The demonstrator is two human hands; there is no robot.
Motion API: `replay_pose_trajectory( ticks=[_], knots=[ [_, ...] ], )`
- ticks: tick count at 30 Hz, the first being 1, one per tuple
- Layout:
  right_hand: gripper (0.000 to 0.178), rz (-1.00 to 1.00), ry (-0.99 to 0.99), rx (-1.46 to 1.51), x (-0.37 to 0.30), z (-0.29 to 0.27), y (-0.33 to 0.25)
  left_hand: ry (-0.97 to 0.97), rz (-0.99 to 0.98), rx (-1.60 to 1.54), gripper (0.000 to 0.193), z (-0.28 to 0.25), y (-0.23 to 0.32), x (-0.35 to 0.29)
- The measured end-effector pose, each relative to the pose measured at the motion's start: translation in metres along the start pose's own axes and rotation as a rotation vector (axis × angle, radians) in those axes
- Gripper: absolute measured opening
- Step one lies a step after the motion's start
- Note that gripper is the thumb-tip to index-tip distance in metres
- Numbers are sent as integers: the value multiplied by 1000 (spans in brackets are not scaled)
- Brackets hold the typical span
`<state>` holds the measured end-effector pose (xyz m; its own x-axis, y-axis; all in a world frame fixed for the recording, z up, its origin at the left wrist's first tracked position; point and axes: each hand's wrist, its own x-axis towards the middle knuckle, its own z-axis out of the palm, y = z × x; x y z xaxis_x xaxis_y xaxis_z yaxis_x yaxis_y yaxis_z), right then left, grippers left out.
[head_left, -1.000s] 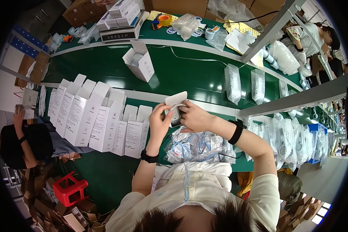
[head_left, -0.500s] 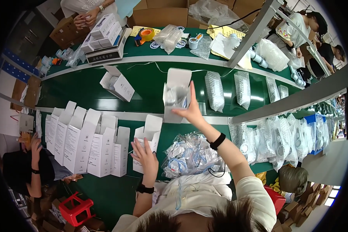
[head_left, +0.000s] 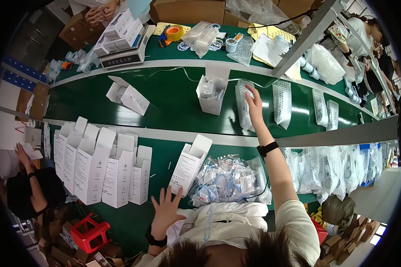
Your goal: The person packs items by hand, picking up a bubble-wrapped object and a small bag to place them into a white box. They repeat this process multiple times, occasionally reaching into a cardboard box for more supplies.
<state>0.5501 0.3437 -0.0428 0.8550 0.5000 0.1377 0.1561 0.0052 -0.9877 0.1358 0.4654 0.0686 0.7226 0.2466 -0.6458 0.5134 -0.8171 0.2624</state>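
Note:
My right hand [head_left: 255, 109] reaches over the conveyor with its fingers stretched out, at the right edge of a bubble-wrapped package [head_left: 243, 100]. Whether it touches the wrap I cannot tell. To the left of that package an open white box [head_left: 210, 105] stands on the belt, a clear-bagged item showing inside. My left hand [head_left: 167, 216] is spread and holds nothing, just below a tilted white box [head_left: 186, 168] with its flap up. This box leans beside a heap of small clear bags [head_left: 229, 180] containing blue and white parts.
Several open white boxes [head_left: 91, 171] stand at the left. Another box [head_left: 130, 99] lies tilted on the conveyor [head_left: 169, 100]. More bubble-wrapped packages [head_left: 282, 104] lie right, below a metal post [head_left: 305, 40]. Wrapped items [head_left: 325, 171] line the right side. Co-workers are at left, top and right.
My right hand has left the open box on the belt and moved right to the bubble-wrapped package. My left hand has come off the nearer white box and drawn back; that box now tilts right.

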Motion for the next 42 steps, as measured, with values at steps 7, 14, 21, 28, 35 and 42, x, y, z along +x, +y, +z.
replay_pose_trajectory(
  ticks=[7, 14, 21, 28, 35, 42],
  knots=[
    [70, 93, 96, -966, 22, -1, 30, 184, -308, 124, 54, 14, -29, 10],
    [98, 487, 52, -1124, 36, 27, 53, 694, 184, -499, 40, -3, -3, 160],
    [82, 422, 125, 199, -2, 4, -18, 113, 279, -627, 70, -4, -23, 183],
    [56, 499, 343, 727, -89, 11, -109, 281, 516, -893, 73, -40, 25, 135],
    [61, 267, 673, 824, -123, 93, -118, 684, 491, -817, 69, -7, 54, 138],
    [55, -512, 139, -476, -127, 86, -141, 1072, 517, -797, 70, 8, 50, 132]
  ],
)
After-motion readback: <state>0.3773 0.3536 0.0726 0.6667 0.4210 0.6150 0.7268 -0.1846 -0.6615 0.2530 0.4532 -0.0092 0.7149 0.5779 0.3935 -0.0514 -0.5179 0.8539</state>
